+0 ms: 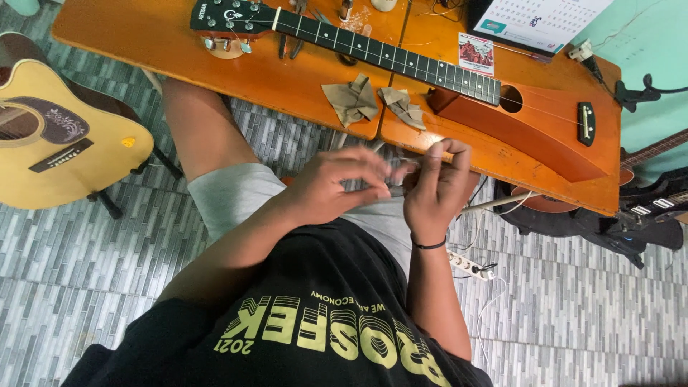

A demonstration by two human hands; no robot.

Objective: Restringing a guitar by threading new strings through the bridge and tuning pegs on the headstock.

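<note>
Both hands meet just below the near edge of the orange bench [215, 64], over the person's lap. The left hand [337, 188] is curled, fingers bent toward the right hand [436, 188], and the two pinch a small dark object [396, 188] between them. Only a sliver of that object shows between the fingertips, and motion blur smears the left fingers, so its kind cannot be made out. The right hand's fingers are folded over it from above, with a thin dark band [430, 245] around that wrist.

On the bench, directly beyond the hands, lies a slim orange string instrument [530, 122] with a dark fretted neck [387, 54] running toward the headstock [229, 16]. Two crumpled tan cloths [352, 99] rest beside the neck, between it and the hands. A small printed card [476, 53] and a desk calendar [537, 21] sit on the bench's far side beyond the neck; tools near the top edge are cut off and hard to identify.

Off the headstock end of the bench, a yellow acoustic guitar [64, 143] stands on the tiled floor, partly cut off by the frame. Beside the right forearm, a white power strip [469, 265] lies on the floor with cables. Past the bench's other end, dark guitar parts are only partly visible.
</note>
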